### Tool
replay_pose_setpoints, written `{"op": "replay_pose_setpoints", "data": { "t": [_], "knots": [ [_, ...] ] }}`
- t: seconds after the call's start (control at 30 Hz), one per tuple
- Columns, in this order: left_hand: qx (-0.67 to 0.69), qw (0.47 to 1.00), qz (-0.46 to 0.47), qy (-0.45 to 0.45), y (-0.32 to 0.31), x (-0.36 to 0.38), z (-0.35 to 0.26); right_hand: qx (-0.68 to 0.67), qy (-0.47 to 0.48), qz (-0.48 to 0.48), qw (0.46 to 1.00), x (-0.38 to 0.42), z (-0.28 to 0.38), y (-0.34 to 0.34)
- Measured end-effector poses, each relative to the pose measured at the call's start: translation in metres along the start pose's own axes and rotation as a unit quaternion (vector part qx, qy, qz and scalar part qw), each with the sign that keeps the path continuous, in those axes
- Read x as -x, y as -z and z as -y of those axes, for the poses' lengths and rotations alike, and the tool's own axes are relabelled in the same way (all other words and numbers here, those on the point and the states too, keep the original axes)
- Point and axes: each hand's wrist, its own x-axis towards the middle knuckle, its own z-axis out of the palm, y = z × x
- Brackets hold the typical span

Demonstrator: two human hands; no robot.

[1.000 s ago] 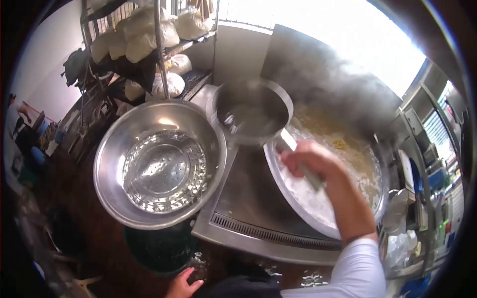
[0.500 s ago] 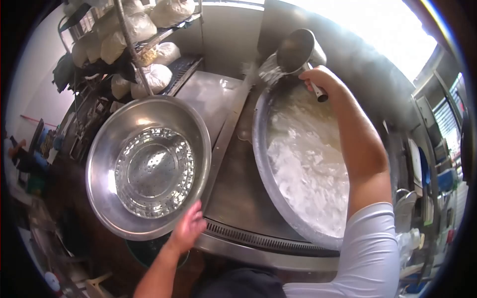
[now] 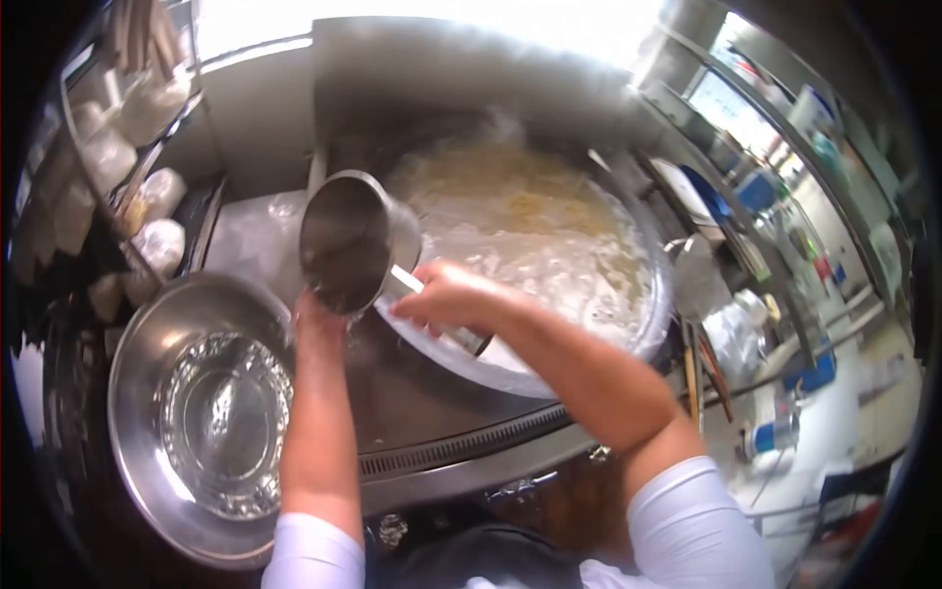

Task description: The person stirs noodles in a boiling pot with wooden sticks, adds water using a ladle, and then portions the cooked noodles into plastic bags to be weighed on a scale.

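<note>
My right hand [image 3: 446,296] is closed around the handle of a large metal dipper [image 3: 348,236]. The dipper is tilted, its mouth turned toward the left. At its lower lip is my left hand [image 3: 320,312], with a little water around the fingers, which are blurred and partly hidden. Left of that hand sits a wide steel basin [image 3: 142,393] with a perforated bottom. Behind my right hand stands a big round cauldron [image 3: 653,294] of steaming, cloudy liquid with pale foam on top.
A metal counter [image 3: 422,412] with a slotted drain strip lies in front of the cauldron. Filled plastic bags [image 3: 162,245] rest on the rack at left. Wooden handles [image 3: 702,368] and a plastic bag [image 3: 734,334] are right of the cauldron.
The dipper, which was spilling water at the cauldron's far rim, has come left and nearer in my right hand. My left hand has moved from the basin's edge to the dipper's lip. The view turned right.
</note>
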Motion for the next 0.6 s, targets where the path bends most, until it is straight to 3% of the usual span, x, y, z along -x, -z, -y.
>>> {"op": "replay_pose_setpoints", "data": {
  "t": [0.03,0.07,0.13,0.17,0.23,0.27,0.3,0.33,0.4,0.43,0.47,0.5,0.53,0.6],
  "knots": [
    [-0.01,0.995,0.1,-0.002,0.042,-0.005,0.002,-0.07,0.0,0.006,0.998,0.006,-0.014,-0.015],
    [-0.014,0.999,-0.009,-0.048,0.017,0.045,0.004,-0.14,0.006,0.014,0.99,0.012,-0.028,-0.031],
    [-0.019,0.968,0.175,0.18,0.134,0.056,0.011,-0.272,0.044,0.04,0.96,0.024,-0.054,-0.063],
    [-0.045,0.941,0.225,0.247,0.122,0.097,0.008,-0.328,0.069,0.05,0.941,0.028,-0.064,-0.082],
    [-0.135,0.95,0.198,0.201,0.032,0.177,0.016,-0.379,0.093,0.066,0.918,0.039,-0.072,-0.115],
    [-0.14,0.947,0.204,0.207,0.033,0.176,0.024,-0.376,0.091,0.071,0.92,0.044,-0.073,-0.129],
    [-0.193,0.946,0.215,0.146,0.041,0.175,0.034,-0.364,0.139,0.079,0.918,0.042,-0.087,-0.151],
    [-0.233,0.941,0.185,0.161,0.043,0.173,0.036,-0.35,0.184,0.084,0.914,0.037,-0.106,-0.17],
    [-0.268,0.932,0.161,0.185,0.053,0.171,0.043,-0.315,0.183,0.048,0.93,0.03,-0.133,-0.179],
    [-0.322,0.925,0.122,0.159,0.065,0.174,0.049,-0.469,0.088,0.116,0.871,0.026,-0.145,-0.179],
    [-0.377,0.913,0.082,0.133,0.07,0.176,0.054,-0.607,-0.007,0.18,0.774,0.019,-0.16,-0.181],
    [-0.364,0.906,0.163,0.14,0.063,0.181,0.055,-0.723,0.066,0.262,0.635,0.011,-0.169,-0.175],
    [-0.364,0.904,0.171,0.148,0.068,0.181,0.063,-0.747,-0.059,0.104,0.654,0.003,-0.17,-0.186],
    [-0.395,0.918,0.018,-0.032,0.104,0.179,0.088,-0.82,-0.164,-0.06,0.545,-0.054,-0.179,-0.226]
  ]
}}
